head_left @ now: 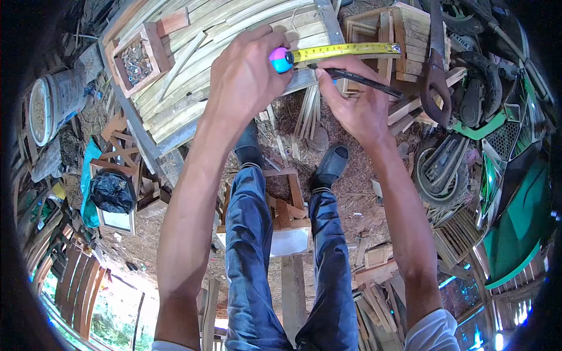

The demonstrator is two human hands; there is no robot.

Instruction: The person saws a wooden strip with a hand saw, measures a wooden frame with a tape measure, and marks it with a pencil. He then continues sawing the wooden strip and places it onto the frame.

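My left hand (pixel 247 73) is closed around a pink and blue tape measure (pixel 280 61) above the slatted wooden bench (pixel 234 29). From its case the yellow blade (pixel 345 51) runs out to the right, past the bench's right edge, its metal end over a stack of wooden frames (pixel 404 41). Just below the blade, my right hand (pixel 358 111) grips a slim black pen (pixel 366 80) between thumb and fingers. The pen slants, and its left end lies close under the blade near the case.
A wooden box of small hardware (pixel 136 61) sits on the bench's left side. Right of the frames hangs a handsaw (pixel 436 70), with motorcycle parts (pixel 497 134) beyond. A white bucket (pixel 44 111) stands far left. Between my feet is a wooden box frame (pixel 295 190).
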